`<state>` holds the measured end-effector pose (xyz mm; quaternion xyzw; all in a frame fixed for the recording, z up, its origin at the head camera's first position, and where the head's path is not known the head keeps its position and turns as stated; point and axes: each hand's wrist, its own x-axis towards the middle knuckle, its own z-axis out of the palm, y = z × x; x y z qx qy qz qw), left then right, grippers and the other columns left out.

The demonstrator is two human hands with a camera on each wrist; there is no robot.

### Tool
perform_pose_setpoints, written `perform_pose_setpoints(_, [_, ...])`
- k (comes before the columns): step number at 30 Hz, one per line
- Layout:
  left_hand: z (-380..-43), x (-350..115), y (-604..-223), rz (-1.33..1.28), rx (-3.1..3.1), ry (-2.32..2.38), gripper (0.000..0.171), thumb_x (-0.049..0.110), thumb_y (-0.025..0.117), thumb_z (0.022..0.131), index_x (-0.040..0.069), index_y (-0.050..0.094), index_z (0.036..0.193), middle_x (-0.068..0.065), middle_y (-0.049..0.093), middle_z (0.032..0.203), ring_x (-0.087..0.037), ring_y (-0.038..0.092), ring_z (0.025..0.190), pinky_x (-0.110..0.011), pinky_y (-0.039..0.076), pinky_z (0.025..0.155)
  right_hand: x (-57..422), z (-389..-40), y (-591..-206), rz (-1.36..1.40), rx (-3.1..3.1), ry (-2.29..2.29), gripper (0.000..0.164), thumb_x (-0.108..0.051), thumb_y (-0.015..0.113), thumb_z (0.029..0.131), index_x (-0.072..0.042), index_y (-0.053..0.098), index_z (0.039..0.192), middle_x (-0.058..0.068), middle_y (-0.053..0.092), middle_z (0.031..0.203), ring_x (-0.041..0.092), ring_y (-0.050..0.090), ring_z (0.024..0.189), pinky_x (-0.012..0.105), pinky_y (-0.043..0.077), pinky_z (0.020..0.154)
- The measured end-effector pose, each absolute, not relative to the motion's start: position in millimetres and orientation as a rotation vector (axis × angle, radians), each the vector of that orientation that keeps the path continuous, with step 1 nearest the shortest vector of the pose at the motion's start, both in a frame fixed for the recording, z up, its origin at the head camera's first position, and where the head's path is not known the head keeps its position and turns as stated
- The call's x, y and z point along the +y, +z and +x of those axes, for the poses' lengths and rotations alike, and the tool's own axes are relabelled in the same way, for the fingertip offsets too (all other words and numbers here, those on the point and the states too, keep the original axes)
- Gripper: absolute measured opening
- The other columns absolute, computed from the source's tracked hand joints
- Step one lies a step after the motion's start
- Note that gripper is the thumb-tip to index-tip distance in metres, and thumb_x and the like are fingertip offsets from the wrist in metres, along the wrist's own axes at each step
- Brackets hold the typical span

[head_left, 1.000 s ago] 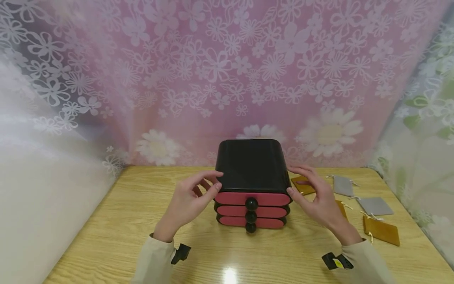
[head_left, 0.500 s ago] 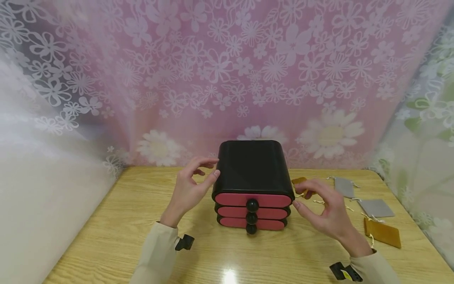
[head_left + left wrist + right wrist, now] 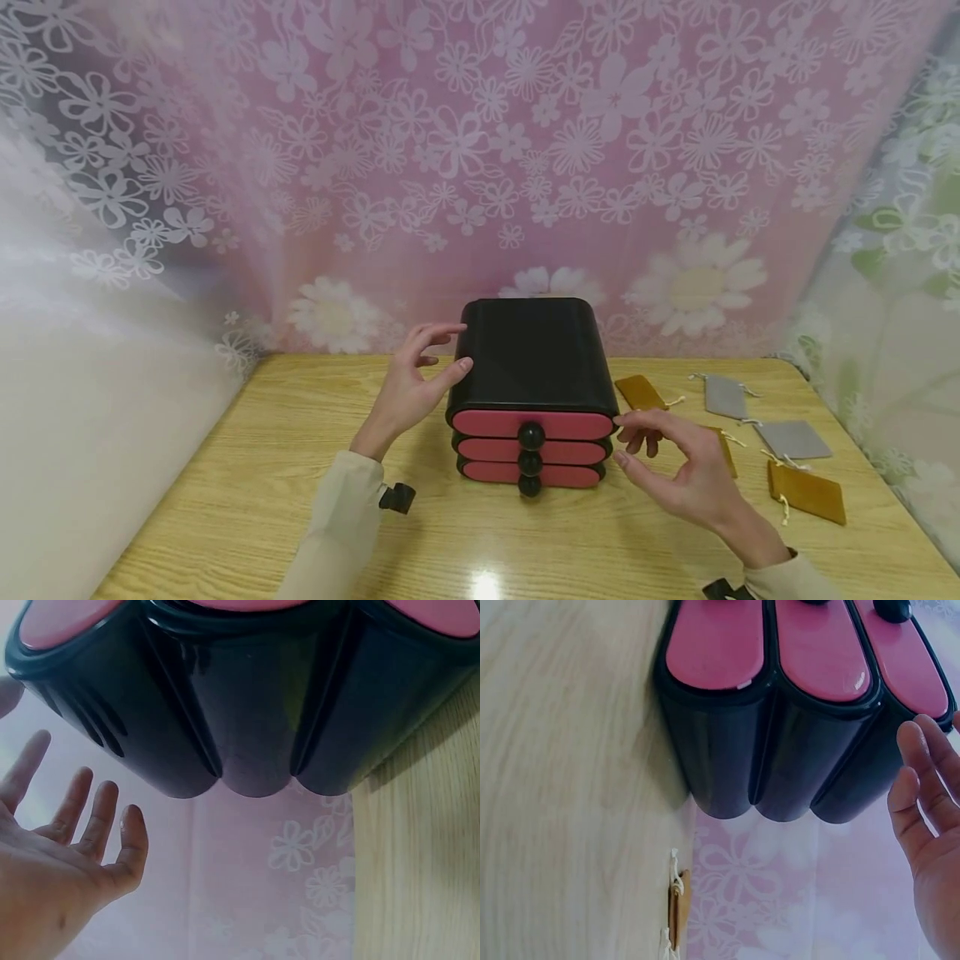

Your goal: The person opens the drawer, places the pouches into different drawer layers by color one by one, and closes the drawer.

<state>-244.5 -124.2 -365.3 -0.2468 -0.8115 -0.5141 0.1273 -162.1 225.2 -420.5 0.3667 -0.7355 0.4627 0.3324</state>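
A glossy black drawer box (image 3: 534, 354) with three stacked pink drawer fronts (image 3: 568, 425) and round black knobs (image 3: 531, 436) stands on the wooden table. All its drawers are closed. At the box's upper left side is my left hand (image 3: 408, 387), fingers loosely bent and thumb apart, fingertips right at the top edge. In the left wrist view the left hand (image 3: 75, 855) has its fingers spread beside the black side wall. My right hand (image 3: 686, 471) is by the front right corner, fingertips close to the top drawer's end and nothing in its grasp. The right wrist view shows the right hand (image 3: 934, 802) with relaxed fingers.
Right of the box lie small drawstring pouches: a brown one (image 3: 640, 392) near the box, a grey one (image 3: 725, 396), another grey one (image 3: 793, 438) and a brown one (image 3: 807, 492). My right hand partly hides a further brown pouch (image 3: 725, 452). A flowered curtain (image 3: 465, 167) hangs behind.
My right hand has come down and toward the front along the box's right side. My left hand has shifted slightly back along the left edge. The drawer box stays in place.
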Motion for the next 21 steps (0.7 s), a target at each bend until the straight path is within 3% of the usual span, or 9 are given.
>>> perform_pose_setpoints(5, [-250,-125,-368,-0.703,-2.442,-1.543,0.050,0.032,0.070,0.097,0.027,0.056,0.145,-0.001,0.050,0.143,-0.028,0.049,0.135,-0.057,0.045,0.104,222,-159,-427,0.979,-1.960,1.216,0.051,0.015,0.080,0.062,0.001,0.071,0.110,0.002,0.071,0.089,0.002,0.063,0.075,0.020,0.047,0.060])
perform_pose_setpoints(15, [-262,-128,-379,-0.703,-2.541,-1.663,0.052,0.039,0.065,0.100,0.037,0.048,0.149,-0.001,0.041,0.157,-0.031,0.042,0.145,-0.059,0.043,0.109,210,-156,-436,1.075,-2.042,1.279,0.047,0.012,0.083,0.070,-0.003,0.072,0.113,-0.001,0.074,0.090,0.001,0.065,0.074,0.015,0.052,0.058])
perform_pose_setpoints(21, [-266,-125,-382,-0.728,-2.551,-1.763,0.052,0.040,0.061,0.102,0.041,0.044,0.151,0.003,0.039,0.160,-0.030,0.040,0.148,-0.059,0.044,0.111,199,-157,-441,1.118,-2.139,1.304,0.045,0.003,0.084,0.077,-0.006,0.072,0.119,0.000,0.077,0.088,0.002,0.068,0.071,0.016,0.053,0.057])
